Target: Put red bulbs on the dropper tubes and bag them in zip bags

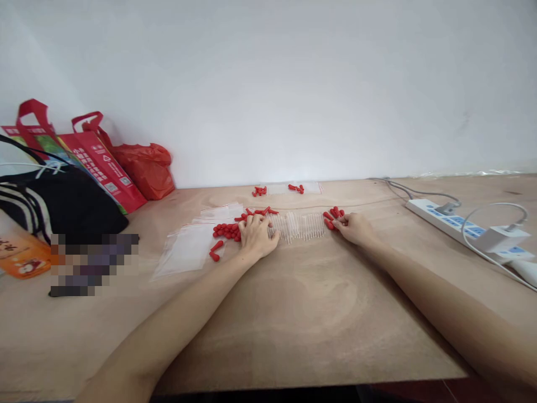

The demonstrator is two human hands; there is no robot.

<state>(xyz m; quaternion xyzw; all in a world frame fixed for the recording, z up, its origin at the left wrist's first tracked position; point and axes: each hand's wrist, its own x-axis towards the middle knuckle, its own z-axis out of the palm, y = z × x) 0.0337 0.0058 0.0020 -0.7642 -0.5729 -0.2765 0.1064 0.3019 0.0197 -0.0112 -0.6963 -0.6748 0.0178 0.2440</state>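
Note:
A row of slim clear tubes (312, 225) lies side by side on the wooden table, some of them crossed in the middle. My left hand (257, 235) rests palm down at the row's left end, fingers bent and apart. Beside it is a heap of red rubber bulbs (224, 230), with more bulbs (263, 211) behind its fingers. At the right end, my right hand (351, 228) is closed, its thumb and fingertips pinched on a red rubber bulb (329, 224) of a small cluster. Clear plastic zip bags (184, 250) lie stacked left of the heap.
Near the wall lies a filled bag (277, 188) with tubes and red bulbs. A white power strip (440, 221) with a charger (499, 239) and cables is at right. Red shopping bags (100, 162), a black bag (79, 201) and an orange packet (25, 257) stand at left.

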